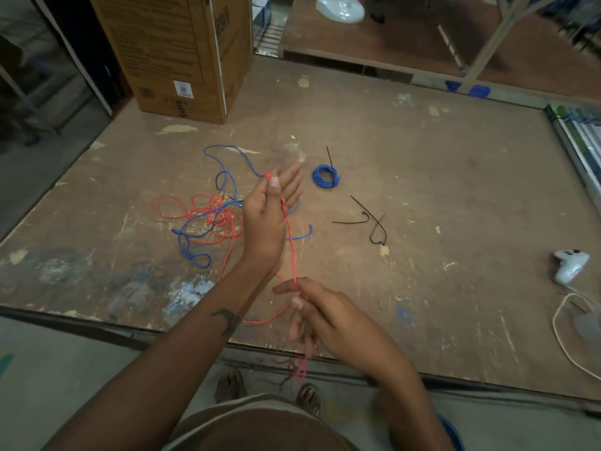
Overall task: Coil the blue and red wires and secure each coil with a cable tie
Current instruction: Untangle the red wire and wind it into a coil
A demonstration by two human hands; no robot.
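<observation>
- Scuffed brown worktop (422, 177) fills most of the frame, with a grey floor along the bottom edge where two sandalled feet show.
- Low in the centre, the right hand (328, 315) pinches the red wire (291, 245) between thumb and forefinger; more red loops hang below its fingers, past the worktop edge.
- From that pinch the red wire runs up to the left hand (268, 216), raised at mid-frame, whose thumb presses the wire against nearly straight fingers.
- Left of that hand, a loose tangle of red wire lies on the worktop, mixed with the loose blue wire (208, 229).
- Right of centre, two black cable ties (374, 222) lie crossed, apart from both wires.
- Just beyond the left hand's fingertips sits a small blue coil (325, 177), bound with a black tie (330, 156) whose tail sticks up.
- At the right edge, a white game controller (570, 265) rests near a white cord (562, 340).
- At the upper left, a cardboard box (182, 53) stands on the far corner of the worktop.
</observation>
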